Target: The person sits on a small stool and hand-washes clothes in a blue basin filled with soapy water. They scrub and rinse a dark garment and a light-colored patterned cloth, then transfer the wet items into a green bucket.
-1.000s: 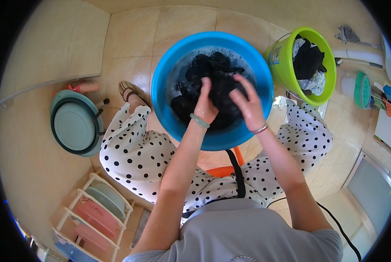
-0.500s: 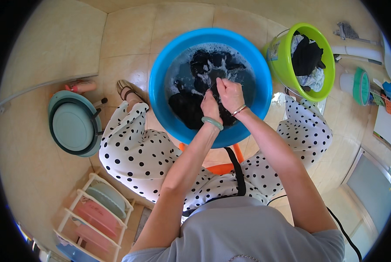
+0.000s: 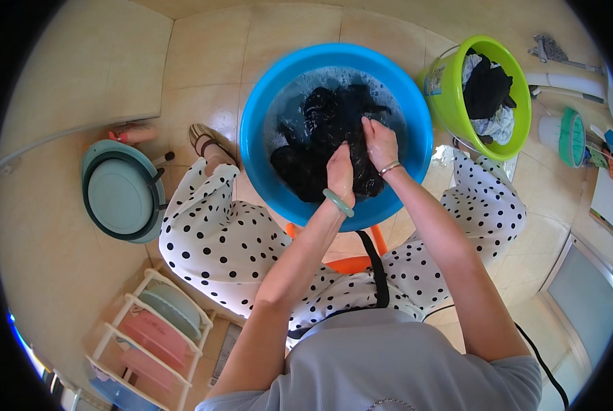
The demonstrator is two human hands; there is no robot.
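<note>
Soapy water fills a large round blue basin point(image 3: 250, 137) between my legs, with wet black clothing point(image 3: 323, 113) soaking in it. My left hand point(image 3: 341, 172), above a green bangle, is closed on a piece of the black clothing near the basin's centre. Just to its right, my right hand point(image 3: 380, 144) also grips the dark cloth, fingers pinched at its edge. A stretch of wet fabric lies between the two hands. Which garment it is cannot be made out, and the fingertips are partly hidden in the cloth.
A lime green bucket point(image 3: 523, 103) of black and pale clothes stands at the right of the basin. Folded pale green basins point(image 3: 118, 195) lean at the left. A white rack point(image 3: 131, 301) holds pink and green basins. An orange stool point(image 3: 351, 264) shows beneath me.
My hands have moved slightly apart, and the right one is a little lower. The splashing between them has settled, and the black clothing spreads out more in the water.
</note>
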